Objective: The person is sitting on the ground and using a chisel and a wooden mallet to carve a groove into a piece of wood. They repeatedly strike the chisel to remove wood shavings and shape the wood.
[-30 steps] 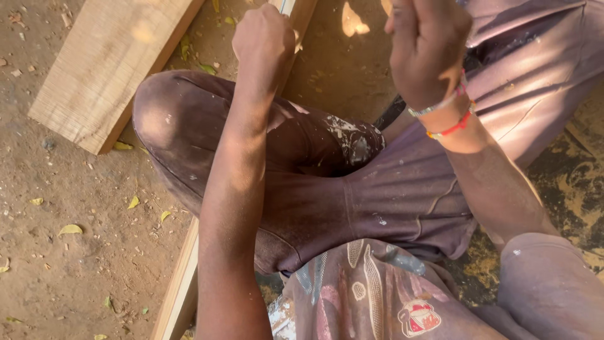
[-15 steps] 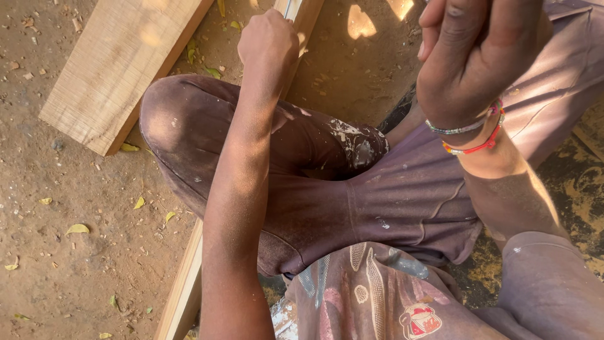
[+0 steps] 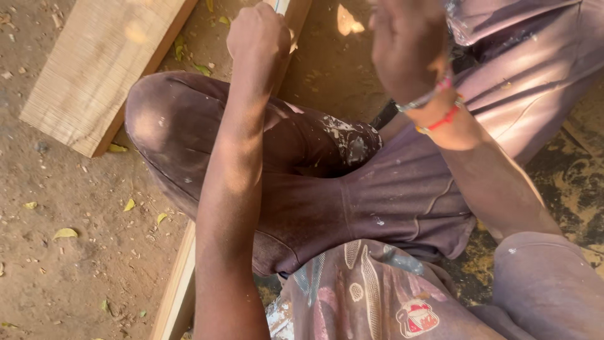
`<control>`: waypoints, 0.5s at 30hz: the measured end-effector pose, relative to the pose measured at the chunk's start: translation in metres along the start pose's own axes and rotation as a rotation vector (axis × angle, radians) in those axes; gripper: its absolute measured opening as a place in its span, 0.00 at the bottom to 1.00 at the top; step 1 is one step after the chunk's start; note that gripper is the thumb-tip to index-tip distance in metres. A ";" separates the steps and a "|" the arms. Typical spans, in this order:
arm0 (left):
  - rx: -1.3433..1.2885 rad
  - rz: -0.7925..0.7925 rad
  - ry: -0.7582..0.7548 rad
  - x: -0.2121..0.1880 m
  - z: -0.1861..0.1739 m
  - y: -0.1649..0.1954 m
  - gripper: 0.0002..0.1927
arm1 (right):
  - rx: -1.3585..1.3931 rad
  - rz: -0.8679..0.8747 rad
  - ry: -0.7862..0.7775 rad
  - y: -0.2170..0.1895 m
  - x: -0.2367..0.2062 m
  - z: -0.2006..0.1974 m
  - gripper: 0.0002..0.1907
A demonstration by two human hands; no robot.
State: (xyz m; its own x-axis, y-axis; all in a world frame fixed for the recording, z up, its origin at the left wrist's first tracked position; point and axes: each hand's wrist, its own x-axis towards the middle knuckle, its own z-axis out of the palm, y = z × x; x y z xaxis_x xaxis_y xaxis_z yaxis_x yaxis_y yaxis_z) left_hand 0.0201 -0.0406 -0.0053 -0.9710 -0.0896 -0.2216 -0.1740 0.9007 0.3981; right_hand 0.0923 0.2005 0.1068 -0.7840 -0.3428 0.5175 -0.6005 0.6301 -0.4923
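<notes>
Wood strip gripped under left fist, right hand raised

Wood strip (image 3: pixel 179 296) runs long and narrow from the bottom edge, passes under the bent leg (image 3: pixel 264 182), and comes out again at the top near the left hand. Dirt ground (image 3: pixel 69 252) fills the left side, scattered with small yellow leaves (image 3: pixel 65 233) and chips. Plank (image 3: pixel 100 63), wide and pale, lies tilted at top left, just beside the knee, its sawn end facing the lower left. Leg in dusty purple trousers with white paint flecks crosses over the strip. Shirt (image 3: pixel 377 302) with a printed pattern shows at the bottom. Sawdust patch (image 3: pixel 566 182) sits at right, behind the right forearm.

Left hand (image 3: pixel 259 34) is closed in a fist right over the strip's upper end; a thin pale tool (image 3: pixel 281 6) pokes out above the fist, cut off by the frame edge, kind unclear. Right hand (image 3: pixel 409 50) is lifted well apart from the left, blurred, fingers curled; cannot tell whether it holds anything. Bracelets (image 3: pixel 437 107), one beaded and one red, ring the right wrist.
</notes>
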 end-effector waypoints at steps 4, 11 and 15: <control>-0.013 0.185 0.236 -0.014 0.005 -0.006 0.16 | 0.035 -0.072 0.079 -0.016 0.006 -0.018 0.10; -0.014 0.003 0.046 -0.018 -0.005 0.006 0.18 | 0.030 -0.055 0.076 -0.034 0.019 -0.038 0.12; -0.026 0.055 0.088 -0.022 -0.010 0.007 0.22 | 0.205 -0.137 0.141 -0.026 0.023 -0.044 0.13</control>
State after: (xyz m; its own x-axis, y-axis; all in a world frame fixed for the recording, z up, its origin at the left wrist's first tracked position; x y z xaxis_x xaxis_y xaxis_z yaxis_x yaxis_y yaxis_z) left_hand 0.0387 -0.0363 0.0110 -0.9896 -0.0785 -0.1203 -0.1232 0.8942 0.4303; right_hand 0.0965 0.2068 0.1624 -0.6721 -0.3061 0.6743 -0.7302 0.4252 -0.5348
